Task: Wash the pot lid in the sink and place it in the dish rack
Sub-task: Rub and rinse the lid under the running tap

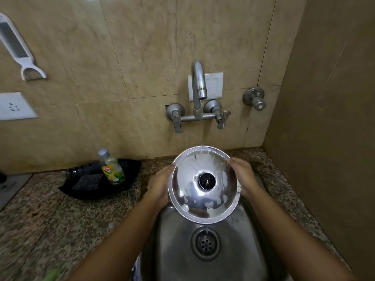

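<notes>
Both the left hand [160,185] and right hand [242,175] clasp the rim of the soapy pot lid [204,184] under the tap [199,82] stream above the sink [176,250], so rinsing seems underway, racking remains

Shiny steel pot lid [204,184], black knob up, suds-flecked, tilted above the steel sink [178,250].

Glossy polished-metal pot lid [203,184], duller brushed-steel sink [178,250], speckled granite counter [60,216], matt metal tap [198,84].
</notes>
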